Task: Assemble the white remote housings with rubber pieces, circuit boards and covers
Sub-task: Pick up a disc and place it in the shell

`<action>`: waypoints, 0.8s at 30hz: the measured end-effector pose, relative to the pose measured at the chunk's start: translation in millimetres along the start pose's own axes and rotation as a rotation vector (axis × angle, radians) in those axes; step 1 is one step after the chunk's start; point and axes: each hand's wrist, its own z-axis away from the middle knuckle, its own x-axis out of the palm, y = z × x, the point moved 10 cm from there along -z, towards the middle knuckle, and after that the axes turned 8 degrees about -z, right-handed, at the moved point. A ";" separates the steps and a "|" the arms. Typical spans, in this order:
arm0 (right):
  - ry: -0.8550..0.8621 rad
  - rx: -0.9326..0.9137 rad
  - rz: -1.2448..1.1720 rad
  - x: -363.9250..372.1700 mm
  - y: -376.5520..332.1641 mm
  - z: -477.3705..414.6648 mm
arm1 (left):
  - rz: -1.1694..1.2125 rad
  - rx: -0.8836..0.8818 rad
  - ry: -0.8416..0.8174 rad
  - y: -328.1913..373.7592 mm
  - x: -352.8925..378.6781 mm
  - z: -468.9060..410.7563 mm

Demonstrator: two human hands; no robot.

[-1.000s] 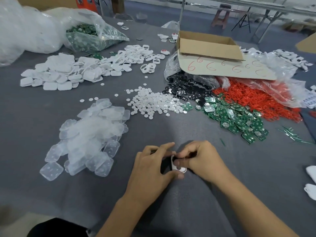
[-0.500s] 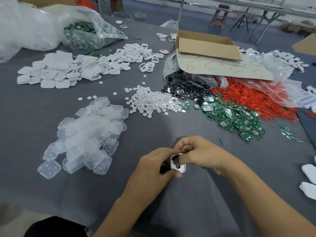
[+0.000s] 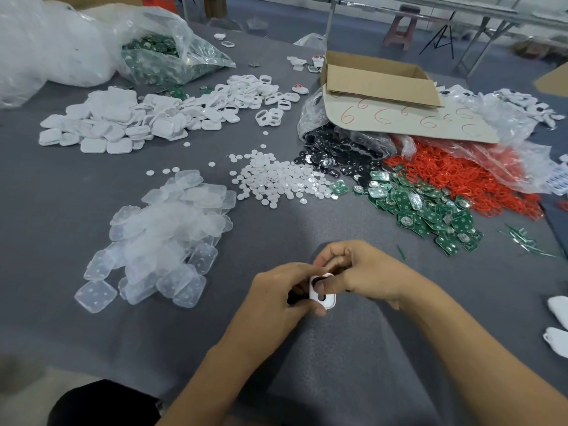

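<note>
A: White housing (image 3: pixel 322 295), gripped from both sides. The left hand (image 3: pixel 276 296) curls round its near edge and the right hand (image 3: pixel 368 275) pinches the far side.
B: Risk?
A: Uneven thumb pressure could seat an insert crooked. Beyond the housing lie rubber pieces (image 3: pixel 159 235) leftward and circuit boards (image 3: pixel 424 210) rightward.

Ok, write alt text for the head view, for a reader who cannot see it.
A left hand and a right hand grip one white remote housing over a grey table. Beyond lie heaps of clear rubber pieces, white discs, green circuit boards, red rings and white covers, plus a cardboard box.
</note>
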 end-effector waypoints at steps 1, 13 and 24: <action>0.011 0.029 0.001 -0.1 1.8 -1.2 | 0.005 -0.003 0.006 0.1 -0.7 0.0; 0.197 -0.103 0.039 -9.2 4.2 7.0 | -0.093 -0.035 -0.007 2.7 -2.9 2.5; 0.686 -0.295 0.342 -65.0 -44.3 -53.5 | -0.092 -0.076 -0.035 -5.7 -0.9 -5.1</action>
